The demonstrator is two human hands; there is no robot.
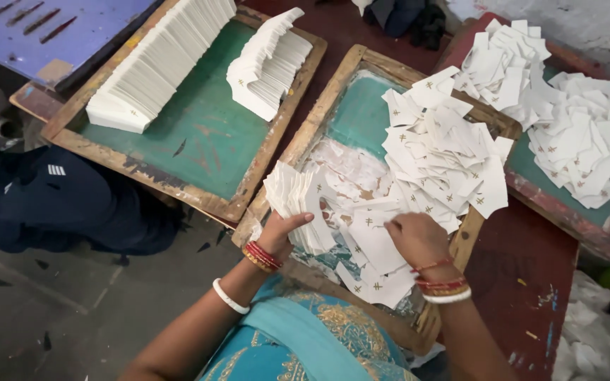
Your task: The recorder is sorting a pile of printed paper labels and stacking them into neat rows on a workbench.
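My left hand grips a fanned stack of small white paper cards, held above the near left part of a wooden-framed screen. My right hand rests fingers-down on loose white cards with small gold marks, spread over the middle frame's green mesh. Its fingertips pinch at a card near the stack; whether it is lifted I cannot tell. Both wrists wear red and white bangles.
A second wooden frame at left holds two neat rows of stacked cards. A third frame at right bears a heap of loose cards. Dark cloth lies on the floor at left, white rags at bottom right.
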